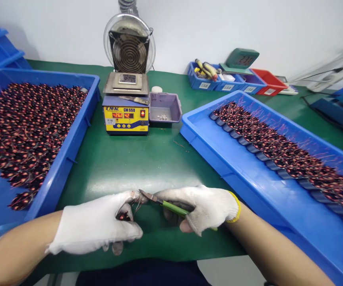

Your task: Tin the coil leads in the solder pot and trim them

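Observation:
My left hand (92, 222), in a white glove, is closed around a small dark part with copper-red wires (124, 216). The fingers hide most of that part; thin wire ends stick out near the fingertips. In my gloved right hand (211, 204) is a pair of wire cutters (175, 207) with green handles. Their dark jaws point left and lie right by the left fingertips and the wire ends. Whether the jaws touch a wire I cannot make out. Both hands are above the green tabletop (123, 167), near its front edge.
At left, a blue tray (50, 188) holds a heap of similar wired parts. Another blue tray (245, 178) at right carries them in rows. A solder pot (126, 115) with lit red digits stands behind, beside a purple bin (167, 107). Small bins (207, 84) line the wall.

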`<state>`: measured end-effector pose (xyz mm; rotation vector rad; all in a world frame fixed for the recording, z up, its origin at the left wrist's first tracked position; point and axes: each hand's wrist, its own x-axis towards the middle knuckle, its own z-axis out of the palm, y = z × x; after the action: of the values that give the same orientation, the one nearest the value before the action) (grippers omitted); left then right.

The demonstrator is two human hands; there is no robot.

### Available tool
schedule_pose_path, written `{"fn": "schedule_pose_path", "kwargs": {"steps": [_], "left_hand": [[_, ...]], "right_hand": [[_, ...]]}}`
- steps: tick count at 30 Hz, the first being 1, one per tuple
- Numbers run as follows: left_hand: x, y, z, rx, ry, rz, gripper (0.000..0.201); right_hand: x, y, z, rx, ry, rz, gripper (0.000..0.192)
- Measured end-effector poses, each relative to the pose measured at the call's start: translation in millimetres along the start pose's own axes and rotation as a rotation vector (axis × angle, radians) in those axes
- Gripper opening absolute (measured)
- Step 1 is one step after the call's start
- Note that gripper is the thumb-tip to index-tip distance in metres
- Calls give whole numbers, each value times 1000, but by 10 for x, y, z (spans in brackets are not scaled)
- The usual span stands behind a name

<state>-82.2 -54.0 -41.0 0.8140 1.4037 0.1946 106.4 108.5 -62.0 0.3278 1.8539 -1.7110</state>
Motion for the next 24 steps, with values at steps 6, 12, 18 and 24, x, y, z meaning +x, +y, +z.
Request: {"fn": "schedule_pose_path", "kwargs": {"steps": [6, 12, 18, 24], "left_hand": [[-4, 18, -2, -3, -8, 6, 50], [8, 18, -6, 0, -3, 22, 51], [15, -6, -14, -3, -1, 31, 51], [0, -10, -13, -6, 6, 41, 49]], "right_hand": [[21, 79, -9, 41, -28, -92, 77], [22, 62, 10, 54, -19, -61, 79], [32, -33, 5, 0, 11, 32, 69], [32, -41, 14, -60, 32, 45, 53]]}}
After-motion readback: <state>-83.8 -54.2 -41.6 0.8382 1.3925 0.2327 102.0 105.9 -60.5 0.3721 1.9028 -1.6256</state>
